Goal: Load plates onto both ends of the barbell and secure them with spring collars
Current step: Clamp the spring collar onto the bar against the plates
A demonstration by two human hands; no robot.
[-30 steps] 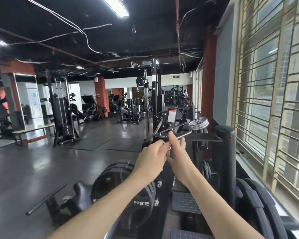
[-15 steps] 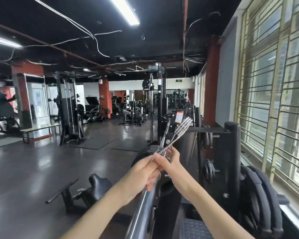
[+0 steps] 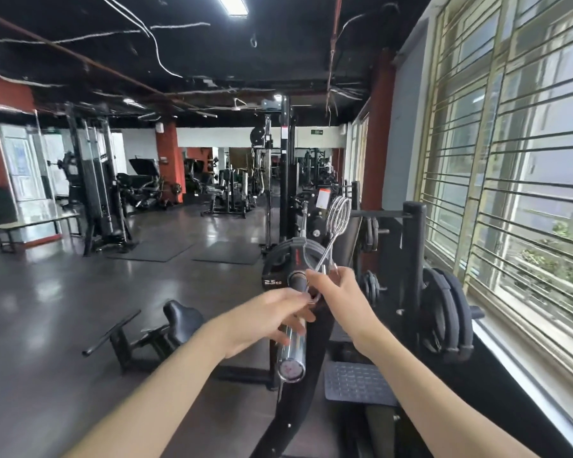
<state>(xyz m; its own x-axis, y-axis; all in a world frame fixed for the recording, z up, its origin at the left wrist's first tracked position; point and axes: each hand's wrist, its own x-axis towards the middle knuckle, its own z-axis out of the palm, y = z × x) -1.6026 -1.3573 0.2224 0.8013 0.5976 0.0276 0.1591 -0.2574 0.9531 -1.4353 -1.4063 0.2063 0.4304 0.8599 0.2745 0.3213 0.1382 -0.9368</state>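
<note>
I see both hands raised over the near end of the barbell sleeve (image 3: 290, 352), a smooth chromed tube with a flat round end cap, pointing toward me. The right hand (image 3: 338, 292) pinches the two wire handles of a spring collar (image 3: 337, 217), a bright steel wire wound into a tight round coil that stands up above the fingers, clear of the sleeve and not threaded on it. The left hand (image 3: 265, 317) reaches in from the left with its fingertips closed on the lower end of one handle, where the wire bends into a small loop; its other fingers hang curled across the sleeve, and I cannot tell whether they touch it. Further along the sleeve sits a black plate (image 3: 286, 259), matte and rubbery-looking with a raised rim and "2.5 kg" in white on its face; the hands and collar handles cover its right half, and I cannot make out how many plates are stacked there. To the right, a black storage rack (image 3: 412, 246) of round steel tube carries more dark discs (image 3: 445, 312) on its pegs, partly hidden by my right forearm. Below lies a grey footplate (image 3: 358, 383) with a studded grip pattern, its lower edge cut by a dark curved frame. A barred window (image 3: 516, 180) runs along the right; the distant machines on the glossy floor are soft and blurred.
</note>
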